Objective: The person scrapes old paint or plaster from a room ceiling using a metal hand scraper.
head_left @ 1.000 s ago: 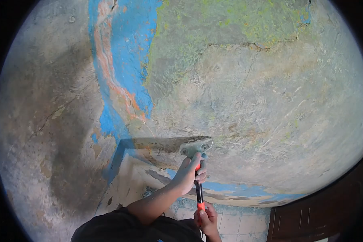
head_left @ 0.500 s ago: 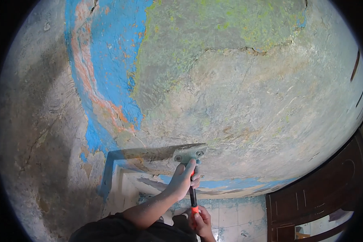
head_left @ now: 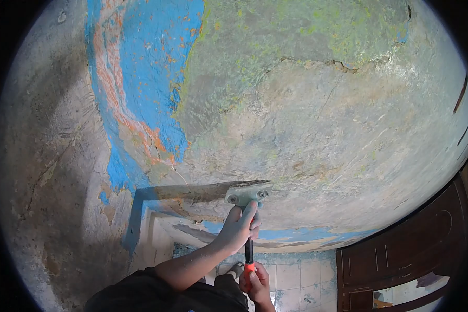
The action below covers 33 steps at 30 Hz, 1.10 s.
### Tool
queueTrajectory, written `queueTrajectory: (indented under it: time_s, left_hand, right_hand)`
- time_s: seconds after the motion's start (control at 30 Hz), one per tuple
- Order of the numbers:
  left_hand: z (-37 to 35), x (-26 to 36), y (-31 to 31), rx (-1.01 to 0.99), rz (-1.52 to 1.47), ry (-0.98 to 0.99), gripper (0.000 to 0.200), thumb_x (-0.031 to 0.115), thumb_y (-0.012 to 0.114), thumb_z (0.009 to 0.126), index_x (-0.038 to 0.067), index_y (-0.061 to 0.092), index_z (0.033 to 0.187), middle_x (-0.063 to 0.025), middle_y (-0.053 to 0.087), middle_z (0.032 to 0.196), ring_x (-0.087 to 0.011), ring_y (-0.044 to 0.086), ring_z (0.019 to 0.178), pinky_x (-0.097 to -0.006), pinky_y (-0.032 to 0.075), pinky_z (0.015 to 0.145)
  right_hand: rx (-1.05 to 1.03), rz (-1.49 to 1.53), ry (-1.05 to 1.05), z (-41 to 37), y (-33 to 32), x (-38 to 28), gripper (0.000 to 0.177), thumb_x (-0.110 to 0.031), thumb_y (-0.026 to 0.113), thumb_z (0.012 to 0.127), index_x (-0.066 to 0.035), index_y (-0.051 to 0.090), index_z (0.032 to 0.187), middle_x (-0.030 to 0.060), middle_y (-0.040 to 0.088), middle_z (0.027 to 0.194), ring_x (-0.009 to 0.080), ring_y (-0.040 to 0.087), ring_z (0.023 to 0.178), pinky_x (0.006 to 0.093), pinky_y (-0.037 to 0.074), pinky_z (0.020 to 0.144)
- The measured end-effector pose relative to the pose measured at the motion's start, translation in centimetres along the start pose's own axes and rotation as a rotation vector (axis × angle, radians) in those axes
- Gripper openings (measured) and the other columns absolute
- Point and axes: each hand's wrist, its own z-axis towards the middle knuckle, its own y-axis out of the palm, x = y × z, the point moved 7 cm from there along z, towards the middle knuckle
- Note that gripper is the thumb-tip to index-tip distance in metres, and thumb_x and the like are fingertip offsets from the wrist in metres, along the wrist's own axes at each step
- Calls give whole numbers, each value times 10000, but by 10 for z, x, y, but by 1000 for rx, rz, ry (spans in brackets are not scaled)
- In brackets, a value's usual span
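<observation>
- Metal scraper (head_left: 247,193) is seen a little below the middle of the view, toward 6 o'clock. Its grey head is pressed against the wall (head_left: 338,135), with the blade edge turned toward 12 o'clock.
- Its thin handle (head_left: 248,251), black with an orange end, is led from the head straight down toward 6 o'clock.
- The left hand (head_left: 238,229) is wrapped tightly around the upper part of the handle, just under the head. The fingers are closed on it, and the forefinger is laid up against the head.
- The right hand (head_left: 255,281) is clenched on the orange lower end of the handle. It is placed at 6 o'clock from the left hand, near it but not touching.
- The wall is rough and grey-brown over most of its surface. A wide band of blue paint (head_left: 145,67) with orange streaks is seen at 11 o'clock. A yellow-green patch (head_left: 296,36) is found at 12 o'clock, bordered by a crack (head_left: 317,63).
- A dark wooden door (head_left: 400,260) is seen at 4 o'clock, and a pale tiled floor (head_left: 291,275) is seen at 6 o'clock, beside the right hand.
</observation>
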Motion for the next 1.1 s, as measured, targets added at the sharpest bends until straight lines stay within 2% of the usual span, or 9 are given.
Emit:
queueTrajectory:
  time_s: [0.07,0.13,0.23,0.33,0.53,0.63,0.73,0.93,1.1]
  left_hand:
    - [3,1,1,-6,-14,10,338,395,455,1018,100,451,852,32,380,605,-75,363,486,-258,326,485]
    - [1,2,2,30,-58,8,397,396,488,1007,96,433,751,42,376,582,-66,372,477,-259,327,476]
    - [-3,9,5,102,-43,10,393,393,495,1004,97,428,754,43,376,579,-66,367,463,-253,325,471]
    - [-1,0,-3,52,13,27,370,392,462,1015,94,447,796,27,374,601,-78,349,476,-255,306,474]
    - [-3,11,6,136,-12,32,449,401,456,1015,98,406,687,32,356,569,-76,342,467,-260,303,470]
    - [0,16,6,34,23,92,421,388,454,1018,94,418,719,31,364,579,-77,343,470,-257,308,473]
    - [-1,1,-7,82,-8,60,386,367,453,1023,90,430,754,30,374,596,-76,351,475,-251,313,475]
    - [0,-3,-15,36,6,44,328,370,446,1027,95,442,849,29,387,617,-66,375,495,-237,318,479]
    - [-5,-4,-14,86,-50,41,328,364,441,1031,90,453,851,28,394,627,-65,379,504,-233,318,487]
  right_hand:
    - [8,-30,-5,3,0,0,356,-281,551,974,-96,488,1271,89,500,680,120,412,484,248,321,423]
    - [4,18,17,2,-4,4,397,-273,562,972,-75,477,1305,75,507,690,119,447,510,247,362,439]
    - [-7,17,12,5,1,2,405,-274,564,971,-77,475,1313,72,504,683,122,445,502,248,368,435]
    - [4,-27,-11,0,3,5,374,-278,545,977,-93,483,1296,84,495,661,124,422,479,251,346,413]
    - [12,-72,-28,5,-1,-1,380,-285,530,984,-66,484,1291,72,496,651,107,405,457,240,335,414]
    - [35,-146,-59,7,3,-9,406,-306,532,980,-22,493,1267,59,488,634,99,407,453,237,333,413]
    - [67,-219,-55,9,0,-6,471,-344,532,974,46,496,1235,38,467,610,92,424,456,234,336,411]
    - [59,-232,-51,10,3,1,485,-333,519,984,56,478,1271,31,469,615,88,416,453,234,344,418]
    - [69,-254,-38,9,-2,4,480,-323,515,989,59,473,1277,26,472,614,84,412,452,236,341,413]
